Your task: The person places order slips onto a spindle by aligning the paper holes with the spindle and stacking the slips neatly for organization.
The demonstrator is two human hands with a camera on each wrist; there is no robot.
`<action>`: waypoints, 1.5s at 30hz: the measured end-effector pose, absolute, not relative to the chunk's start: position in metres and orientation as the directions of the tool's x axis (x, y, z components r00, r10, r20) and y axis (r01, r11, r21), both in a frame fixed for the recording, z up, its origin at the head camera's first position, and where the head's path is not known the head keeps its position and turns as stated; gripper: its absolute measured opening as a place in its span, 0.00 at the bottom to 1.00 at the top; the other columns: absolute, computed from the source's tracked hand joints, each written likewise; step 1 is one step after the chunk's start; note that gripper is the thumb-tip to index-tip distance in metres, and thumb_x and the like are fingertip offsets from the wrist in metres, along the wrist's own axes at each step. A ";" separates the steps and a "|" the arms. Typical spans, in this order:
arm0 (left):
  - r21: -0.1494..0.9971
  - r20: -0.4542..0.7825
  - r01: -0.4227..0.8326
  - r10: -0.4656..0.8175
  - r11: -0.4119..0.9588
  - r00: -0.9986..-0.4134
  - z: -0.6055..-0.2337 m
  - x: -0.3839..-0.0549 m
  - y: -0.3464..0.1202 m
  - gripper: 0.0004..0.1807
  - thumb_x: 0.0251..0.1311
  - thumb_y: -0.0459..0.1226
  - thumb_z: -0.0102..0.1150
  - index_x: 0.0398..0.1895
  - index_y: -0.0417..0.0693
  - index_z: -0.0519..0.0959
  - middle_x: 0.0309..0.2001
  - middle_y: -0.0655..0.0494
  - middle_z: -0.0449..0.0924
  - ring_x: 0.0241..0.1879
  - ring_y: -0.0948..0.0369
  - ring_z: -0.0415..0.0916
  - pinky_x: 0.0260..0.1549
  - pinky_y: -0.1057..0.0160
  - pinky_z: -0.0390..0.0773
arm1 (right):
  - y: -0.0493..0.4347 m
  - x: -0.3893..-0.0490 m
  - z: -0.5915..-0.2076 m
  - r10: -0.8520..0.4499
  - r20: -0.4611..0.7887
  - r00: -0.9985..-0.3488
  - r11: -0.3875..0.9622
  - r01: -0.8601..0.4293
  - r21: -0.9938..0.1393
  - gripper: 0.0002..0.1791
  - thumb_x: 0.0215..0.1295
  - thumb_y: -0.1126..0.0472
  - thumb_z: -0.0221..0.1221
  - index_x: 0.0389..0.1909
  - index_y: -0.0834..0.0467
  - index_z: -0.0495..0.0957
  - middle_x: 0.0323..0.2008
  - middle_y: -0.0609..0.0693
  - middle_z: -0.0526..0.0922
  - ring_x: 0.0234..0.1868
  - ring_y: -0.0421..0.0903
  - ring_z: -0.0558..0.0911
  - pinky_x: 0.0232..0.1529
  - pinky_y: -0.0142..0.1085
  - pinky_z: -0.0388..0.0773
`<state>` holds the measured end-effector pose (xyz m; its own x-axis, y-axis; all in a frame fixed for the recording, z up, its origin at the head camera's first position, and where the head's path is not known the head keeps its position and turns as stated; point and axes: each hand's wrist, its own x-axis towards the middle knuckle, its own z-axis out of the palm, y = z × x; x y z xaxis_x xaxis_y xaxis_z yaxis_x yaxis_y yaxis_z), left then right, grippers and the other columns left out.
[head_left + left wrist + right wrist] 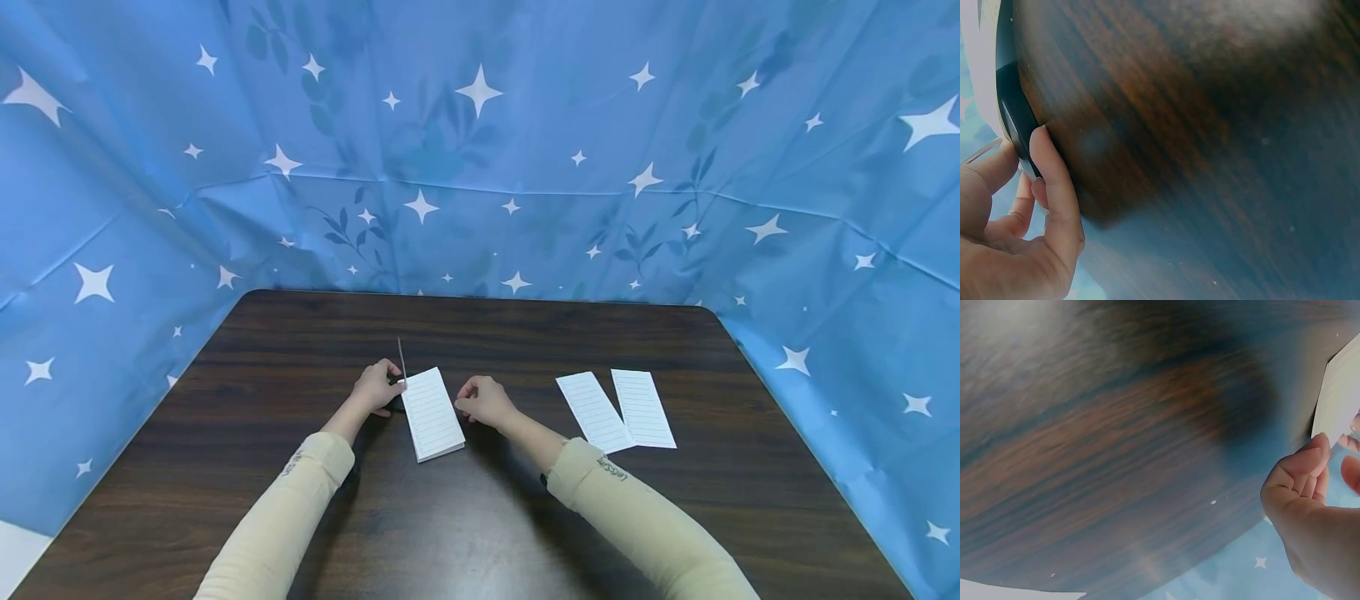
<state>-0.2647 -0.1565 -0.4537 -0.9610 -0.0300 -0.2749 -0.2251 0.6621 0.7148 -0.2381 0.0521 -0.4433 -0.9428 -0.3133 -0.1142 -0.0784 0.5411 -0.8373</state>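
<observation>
Flanking a lined pad (433,417) on the dark counter (420,542), the 2 hands stand at its opposite long edges, left of centre in the head view. The pad's long axis slants from far left to near right. The left hand (375,387) has its grip clamped on the far left corner, thumb above; a black piece (1017,109) shows under that edge in the left wrist view, its nature unclear. A thin strip (402,358) rises beside the thumb. The pad lies directly left of the right hand (487,402), whose thumb and fingertips are drawn together at the right edge; whether this grip pinches paper cannot be told. Of the 2 hands, the right is nearer the 2 loose sheets, 1 (596,410) partly meeting the other (643,408).
</observation>
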 end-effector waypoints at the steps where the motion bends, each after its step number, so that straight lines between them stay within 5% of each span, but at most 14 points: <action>1: 0.718 -0.275 -0.222 -0.025 0.660 -0.961 -0.454 -0.265 -0.156 0.15 0.64 0.33 0.52 0.51 0.35 0.67 0.55 0.32 0.61 0.46 0.39 0.72 0.20 0.62 0.84 | 0.054 -0.238 -0.442 -0.315 -0.114 -0.942 0.541 -0.080 -0.837 0.05 0.61 0.69 0.56 0.33 0.68 0.76 0.26 0.62 0.82 0.25 0.55 0.82 0.27 0.36 0.81; 9: 0.770 -0.296 -0.228 0.018 0.596 -0.955 -0.452 -0.264 -0.158 0.15 0.64 0.31 0.50 0.51 0.33 0.66 0.44 0.37 0.64 0.35 0.50 0.74 0.22 0.62 0.84 | 0.075 -0.238 -0.436 -0.316 -0.090 -0.944 0.568 -0.113 -0.815 0.04 0.61 0.69 0.57 0.33 0.67 0.76 0.22 0.57 0.80 0.24 0.55 0.81 0.22 0.30 0.76; 15: 0.795 -0.314 -0.241 0.036 0.557 -0.949 -0.455 -0.267 -0.162 0.15 0.64 0.32 0.50 0.52 0.35 0.66 0.41 0.42 0.63 0.33 0.56 0.71 0.22 0.64 0.84 | 0.095 -0.243 -0.434 -0.305 -0.079 -0.949 0.607 -0.130 -0.784 0.04 0.61 0.68 0.57 0.33 0.66 0.76 0.21 0.55 0.79 0.19 0.44 0.77 0.21 0.28 0.74; 25: 0.803 -0.346 -0.274 0.040 0.530 -0.937 -0.456 -0.268 -0.163 0.15 0.68 0.36 0.48 0.55 0.39 0.66 0.49 0.39 0.61 0.38 0.53 0.70 0.24 0.64 0.83 | 0.131 -0.244 -0.430 -0.292 -0.073 -0.954 0.638 -0.138 -0.757 0.06 0.62 0.66 0.57 0.35 0.66 0.76 0.21 0.53 0.78 0.20 0.42 0.77 0.21 0.29 0.73; 45: 0.794 -0.309 -0.258 0.001 0.551 -0.951 -0.456 -0.264 -0.161 0.16 0.66 0.35 0.51 0.54 0.36 0.68 0.40 0.44 0.64 0.34 0.56 0.70 0.23 0.65 0.83 | 0.201 -0.245 -0.437 -0.211 -0.013 -0.977 0.790 -0.162 -0.591 0.07 0.61 0.66 0.57 0.35 0.67 0.76 0.23 0.56 0.79 0.20 0.42 0.72 0.20 0.31 0.66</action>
